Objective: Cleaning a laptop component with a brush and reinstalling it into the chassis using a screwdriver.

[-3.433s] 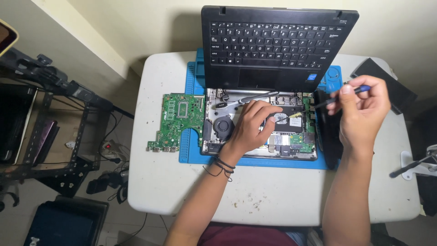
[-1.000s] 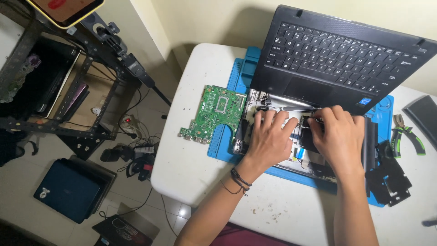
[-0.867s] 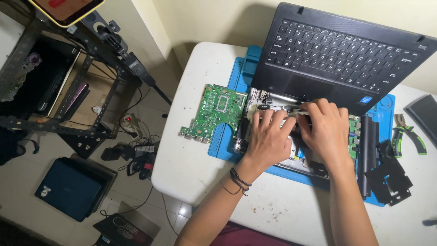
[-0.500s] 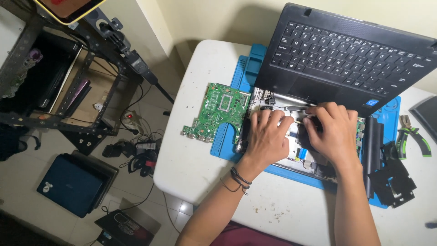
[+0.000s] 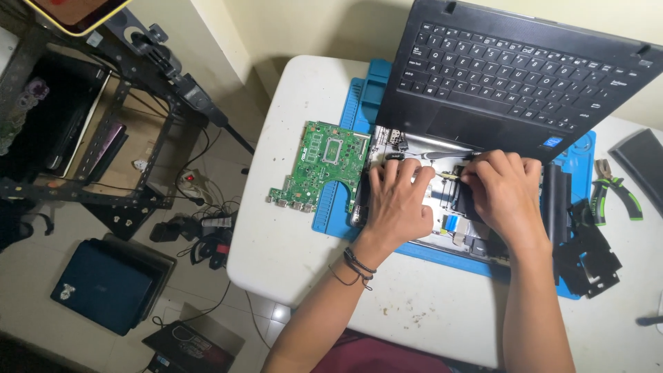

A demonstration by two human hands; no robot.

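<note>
Opened laptop base (image 5: 442, 207) lies on the blue mat (image 5: 359, 103) on the white table (image 5: 290, 228), keyboard deck (image 5: 511, 76) propped up behind it. Left hand (image 5: 397, 200) rests flat on the base, fingers spread, gripping nothing. Right hand (image 5: 504, 190) curls over the base's middle — whether its grip pinches a part, cannot tell.

Handling: the base looks stiff and thin but fragile inside — ribbon cables, exposed boards; take hold by the outer frame edges. Loose green motherboard (image 5: 319, 166), just left of the base: light, edge-hold only.

Hidden: the hands cover most of the base interior. Pliers (image 5: 615, 190) right of the base.
</note>
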